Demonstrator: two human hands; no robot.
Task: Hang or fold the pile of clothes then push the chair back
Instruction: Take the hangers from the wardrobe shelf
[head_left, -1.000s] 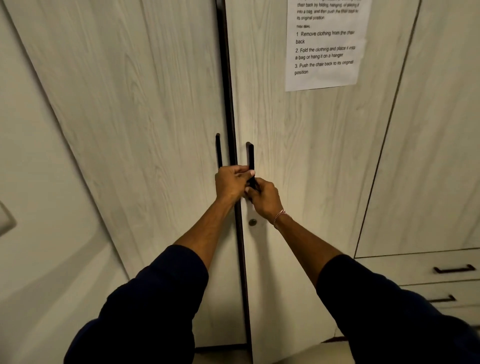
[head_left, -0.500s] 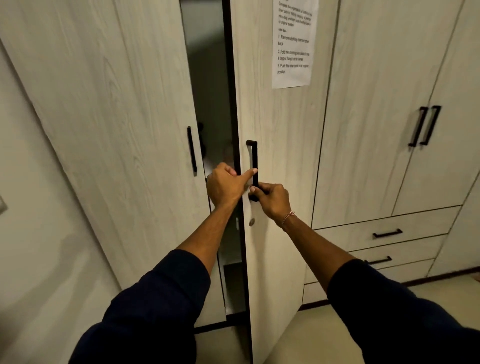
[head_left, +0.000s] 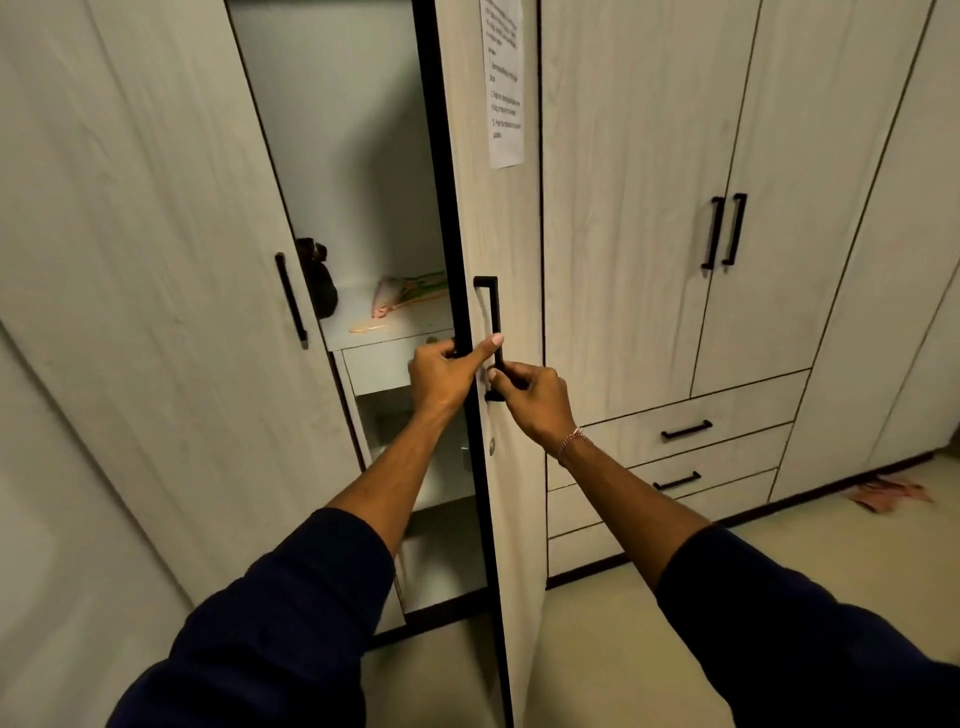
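Note:
A pale wood wardrobe stands in front of me with both doors swung open. My left hand (head_left: 445, 370) grips the black edge of the right door (head_left: 506, 228), thumb lying across its front. My right hand (head_left: 530, 399) holds the lower end of that door's black bar handle (head_left: 491, 317). The left door (head_left: 156, 270) stands wide at the left with its own black handle (head_left: 292, 300). Inside, a shelf (head_left: 384, 325) carries coloured hangers (head_left: 408, 293) and a dark object (head_left: 318, 278). No clothes pile or chair is in view.
A printed sheet (head_left: 504, 83) is taped to the right door. More wardrobe doors with twin black handles (head_left: 724, 231) and two drawers (head_left: 685, 430) fill the right. Something pink (head_left: 891, 493) lies on the pale floor by the plinth. A plain wall runs along the left.
Both wardrobe doors, shut a second ago, have swung open, baring the shelf inside. My left hand has shifted from the left handle to the right door's edge. The view has drawn back.

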